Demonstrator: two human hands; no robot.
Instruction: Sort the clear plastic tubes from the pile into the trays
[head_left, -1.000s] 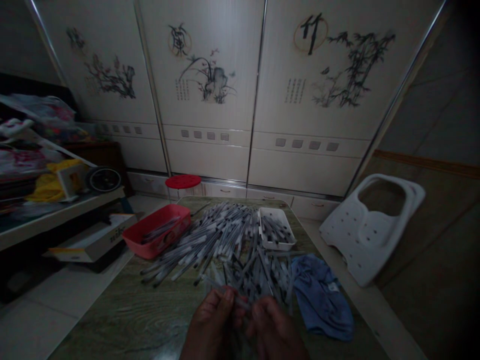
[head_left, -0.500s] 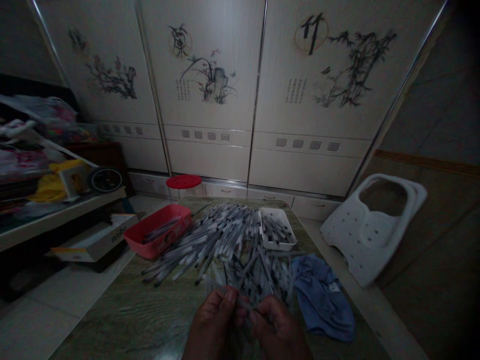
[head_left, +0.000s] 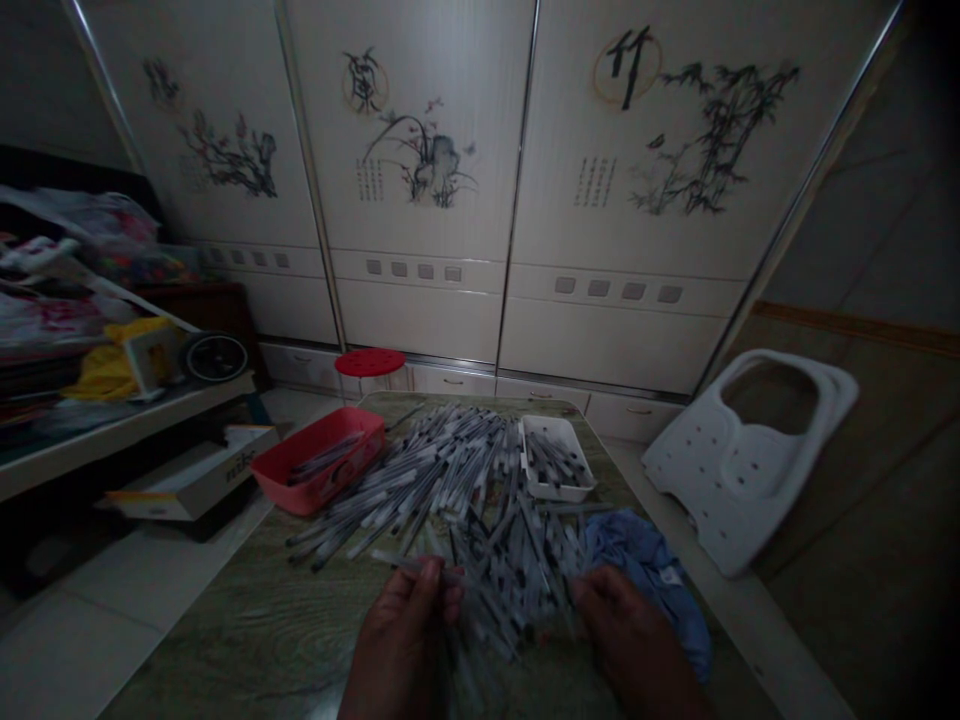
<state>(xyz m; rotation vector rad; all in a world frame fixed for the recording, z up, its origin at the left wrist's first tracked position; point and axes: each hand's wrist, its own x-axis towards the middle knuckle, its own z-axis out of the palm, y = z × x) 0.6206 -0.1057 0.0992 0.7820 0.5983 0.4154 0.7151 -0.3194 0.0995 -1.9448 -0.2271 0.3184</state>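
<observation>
Low on the table, my left hand (head_left: 405, 625) pinches a pale translucent pen (head_left: 394, 562) that points to the left. My right hand (head_left: 626, 620) is at the right edge of the loose pen pile (head_left: 517, 550), its fingers curled together; what they hold, if anything, is too dim to make out. Beyond my hands, many more pens (head_left: 442, 460) with dark tips lie spread on the table. A red basket (head_left: 300, 490) at the left holds a few pens, and a white tray (head_left: 559, 490) at the right holds several.
A blue cloth (head_left: 652, 570) lies at the right edge of the wooden-patterned table (head_left: 247, 620). Behind are a red stool (head_left: 370, 361) and sliding doors. A white plastic folding piece (head_left: 742, 470) leans at the right. A cluttered shelf (head_left: 135, 430) is at the left.
My hands have moved apart. My left hand has shifted left with the pen, and my right hand has moved right, toward the blue cloth.
</observation>
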